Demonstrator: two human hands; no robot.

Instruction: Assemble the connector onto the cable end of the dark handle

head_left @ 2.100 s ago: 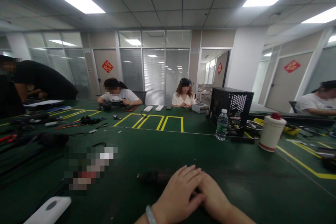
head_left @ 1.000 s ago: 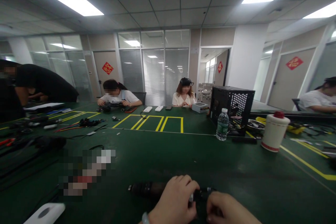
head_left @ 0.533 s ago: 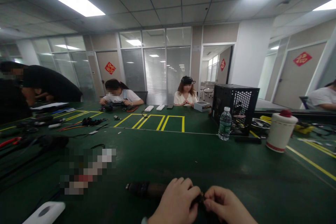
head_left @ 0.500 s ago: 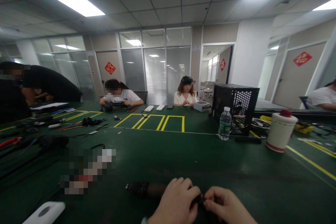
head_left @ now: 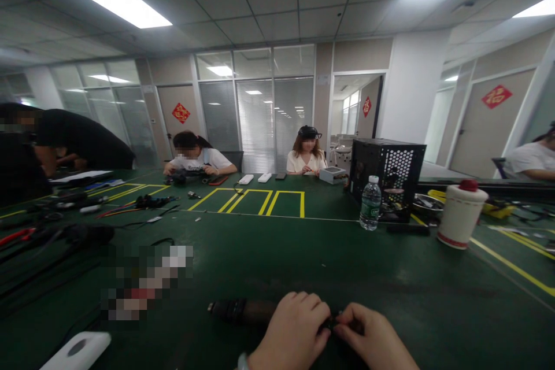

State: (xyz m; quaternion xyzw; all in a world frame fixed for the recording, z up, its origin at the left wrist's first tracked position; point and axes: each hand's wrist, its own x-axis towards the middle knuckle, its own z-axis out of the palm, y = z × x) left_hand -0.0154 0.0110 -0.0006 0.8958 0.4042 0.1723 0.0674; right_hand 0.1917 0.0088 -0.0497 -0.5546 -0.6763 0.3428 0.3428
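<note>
On the green table (head_left: 260, 248) close to me lies a dark, tube-shaped tool (head_left: 247, 311). It looks like an electric screwdriver, with a ringed collar and a small metal tip pointing left. My left hand (head_left: 297, 326) curls over its right part and hides most of that end. Just right of it, my right hand (head_left: 362, 329) pinches with thumb and forefinger at a small dark piece by the tool's end. That piece is too small and shaded to name. The two hands' fingertips are almost touching.
Cables and red-handled pliers (head_left: 17, 237) lie at the left, near a white device (head_left: 78, 351). A black computer case (head_left: 385, 179), a water bottle (head_left: 370, 203) and a white canister with a red top (head_left: 462, 214) stand at the right. People sit across the table.
My right hand's fingers have shifted slightly at the tool's right end, still pinching. The left hand keeps its hold, and the tool lies in the same place.
</note>
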